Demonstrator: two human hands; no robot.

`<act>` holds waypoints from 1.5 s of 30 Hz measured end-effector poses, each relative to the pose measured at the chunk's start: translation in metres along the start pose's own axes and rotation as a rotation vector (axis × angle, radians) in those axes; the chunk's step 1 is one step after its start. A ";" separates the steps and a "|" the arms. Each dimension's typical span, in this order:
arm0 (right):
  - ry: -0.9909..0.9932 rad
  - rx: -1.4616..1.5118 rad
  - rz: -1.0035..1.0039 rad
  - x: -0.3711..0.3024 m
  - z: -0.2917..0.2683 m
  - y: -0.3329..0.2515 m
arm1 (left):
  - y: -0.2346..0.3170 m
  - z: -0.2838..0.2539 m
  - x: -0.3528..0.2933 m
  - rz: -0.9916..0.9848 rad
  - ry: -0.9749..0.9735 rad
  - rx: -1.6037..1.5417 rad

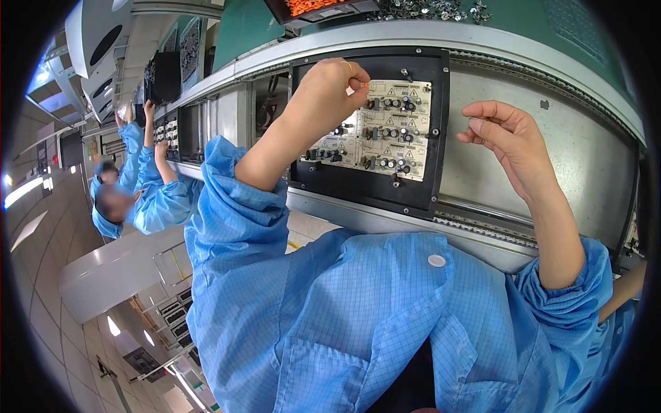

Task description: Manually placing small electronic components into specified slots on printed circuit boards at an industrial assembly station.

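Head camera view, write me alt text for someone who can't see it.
A person's bare left hand, fingertips together, is over cream circuit boards set in a black frame, while the right hand is above the metal bed beside it. The person wears a blue checked smock; farther left, co-workers in blue reach forward.

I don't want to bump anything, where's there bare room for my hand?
The grey metal bed looks bare between the black rectangular frame and the right hand. Green flat tabletop shows bare left of the black bin of orange pieces. It's crowded on the cream, part-covered circuit boards by the left hand.
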State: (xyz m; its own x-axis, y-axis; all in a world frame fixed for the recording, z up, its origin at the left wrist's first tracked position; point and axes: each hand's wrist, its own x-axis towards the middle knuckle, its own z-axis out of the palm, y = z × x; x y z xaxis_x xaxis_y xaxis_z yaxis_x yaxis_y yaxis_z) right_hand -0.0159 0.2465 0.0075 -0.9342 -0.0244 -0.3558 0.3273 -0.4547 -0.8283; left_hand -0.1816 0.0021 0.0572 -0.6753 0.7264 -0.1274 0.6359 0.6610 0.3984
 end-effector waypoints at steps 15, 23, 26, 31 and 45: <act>-0.021 -0.012 -0.027 0.008 0.001 -0.004 | 0.004 -0.005 0.011 -0.006 0.014 -0.040; 0.015 -0.185 -0.093 0.010 -0.005 -0.003 | -0.084 -0.054 0.107 0.308 0.666 0.370; 0.040 -0.232 -0.165 0.013 -0.004 -0.007 | -0.116 -0.063 0.143 0.093 0.612 0.418; 0.084 -0.388 -0.224 0.010 0.008 -0.010 | -0.110 -0.057 0.161 -0.083 0.630 0.306; 0.000 -1.311 -0.566 0.023 0.065 -0.003 | -0.102 -0.075 0.134 -0.028 0.810 0.038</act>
State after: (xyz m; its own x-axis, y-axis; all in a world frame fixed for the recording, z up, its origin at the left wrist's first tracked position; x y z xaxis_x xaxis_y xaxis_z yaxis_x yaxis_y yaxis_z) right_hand -0.0478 0.1891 0.0299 -0.9810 -0.1208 0.1519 -0.1912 0.7350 -0.6505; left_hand -0.3648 0.0181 0.0680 -0.7428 0.3575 0.5661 0.6172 0.6933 0.3721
